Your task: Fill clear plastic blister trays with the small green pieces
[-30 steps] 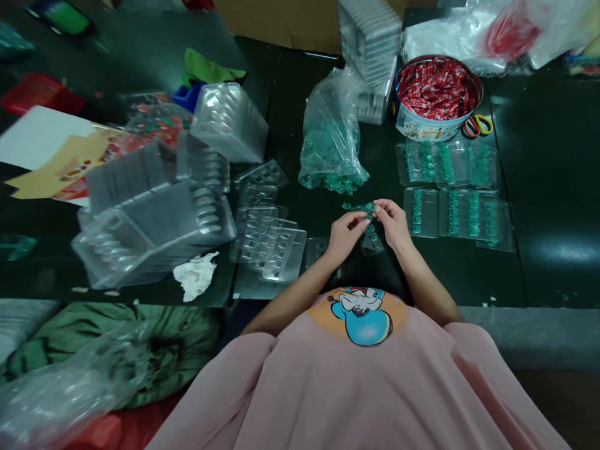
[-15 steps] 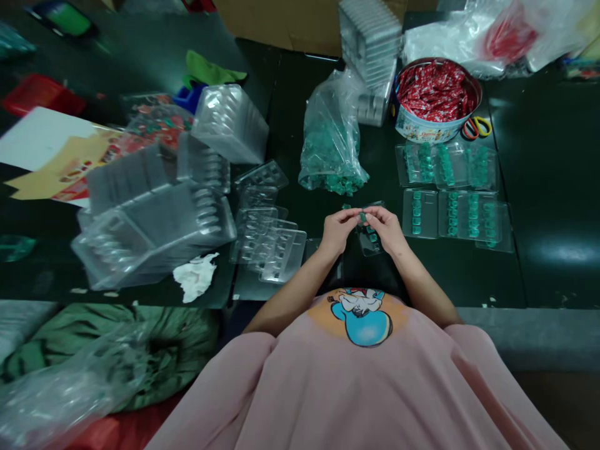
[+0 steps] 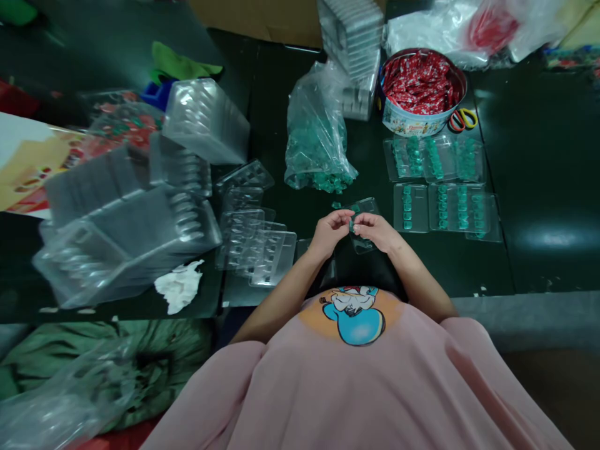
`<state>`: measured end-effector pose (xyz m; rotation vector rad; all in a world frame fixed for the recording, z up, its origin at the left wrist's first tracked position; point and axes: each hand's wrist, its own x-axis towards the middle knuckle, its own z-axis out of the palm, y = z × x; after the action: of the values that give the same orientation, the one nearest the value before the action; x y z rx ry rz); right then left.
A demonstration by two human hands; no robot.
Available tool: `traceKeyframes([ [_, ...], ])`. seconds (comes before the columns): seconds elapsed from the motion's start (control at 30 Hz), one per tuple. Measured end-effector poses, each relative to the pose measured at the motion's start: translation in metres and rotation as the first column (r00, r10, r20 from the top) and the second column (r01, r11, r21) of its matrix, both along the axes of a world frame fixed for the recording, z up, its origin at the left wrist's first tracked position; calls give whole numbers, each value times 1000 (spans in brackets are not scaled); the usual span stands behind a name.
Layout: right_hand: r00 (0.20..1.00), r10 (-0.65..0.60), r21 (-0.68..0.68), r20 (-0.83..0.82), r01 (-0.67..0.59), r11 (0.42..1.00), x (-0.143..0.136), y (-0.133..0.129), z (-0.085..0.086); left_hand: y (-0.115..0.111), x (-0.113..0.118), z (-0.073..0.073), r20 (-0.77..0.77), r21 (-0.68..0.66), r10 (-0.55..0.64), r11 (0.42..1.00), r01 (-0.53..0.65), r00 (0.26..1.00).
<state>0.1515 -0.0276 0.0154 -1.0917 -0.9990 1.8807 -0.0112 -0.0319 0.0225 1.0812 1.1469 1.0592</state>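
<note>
Dark green tabletop (image 3: pixel 515 237) runs across the whole view, crowded with packing stock: stacks of clear blister trays (image 3: pixel 131 231) at the left, a plastic bag of green pieces (image 3: pixel 316 147) at centre, a round tin of red sachets (image 3: pixel 422 94) behind, and filled trays (image 3: pixel 440 187) laid flat in two rows to the right. Both hands meet just above the near edge. The left hand (image 3: pixel 328 231) and the right hand (image 3: pixel 377 231) have drawn closer to the body and closer together than a second ago, when they worked a little farther out over the table; the small green piece (image 3: pixel 352 220) that was then spread between them is now pinched tight at the fingertips of both hands, thumbs and forefingers closed on it. The clear tray (image 3: pixel 363 225) lies under and between the hands, partly covered by the right one — whether that hand also grips it I cannot tell. I judge the pinched piece to be mid-handling rather than seated, since it sits above the tray and not in a pocket. The tray's long axis runs roughly away from the person, tilted slightly to the right, its far end pointing toward the filled trays; the piece itself is too small to give a direction.
</note>
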Motion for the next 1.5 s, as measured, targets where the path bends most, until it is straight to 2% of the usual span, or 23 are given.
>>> traceKeyframes([
  [0.17,993,-17,-98,-117,5,995,0,-6,-2,3,4,-4,84,-17,-51,998,53,995],
  [0.37,995,-18,-61,-98,12,998,5,-10,4,7,4,-7,128,-37,-31,999,36,991],
  [0.53,978,-191,-124,-78,181,976,23,-7,1,8,1,-5,167,-47,-19,999,27,986],
  [0.63,979,-199,-112,-46,192,975,28,-8,0,8,6,-3,89,38,-64,997,61,994],
  [0.77,986,-158,-92,-62,152,984,22,-11,2,7,17,4,-117,185,-169,964,189,979],
  [0.9,988,-146,-102,-50,140,985,16,-13,1,5,20,8,-259,209,-158,954,215,953],
  [0.97,988,-154,-82,-31,151,985,14,-14,0,4,20,6,-264,179,-140,965,191,954],
  [1.1,982,-189,14,14,189,982,13,-15,0,4,19,0,-157,82,-164,981,178,974],
  [1.17,981,-194,30,24,193,981,13,-14,0,5,18,0,-177,96,-165,978,184,970],
  [1.33,980,-196,-21,34,197,980,16,-15,0,8,13,7,-441,262,-130,928,266,888],
  [1.5,971,-186,29,151,184,982,26,-24,-2,0,10,6,-604,292,-168,863,412,779],
])
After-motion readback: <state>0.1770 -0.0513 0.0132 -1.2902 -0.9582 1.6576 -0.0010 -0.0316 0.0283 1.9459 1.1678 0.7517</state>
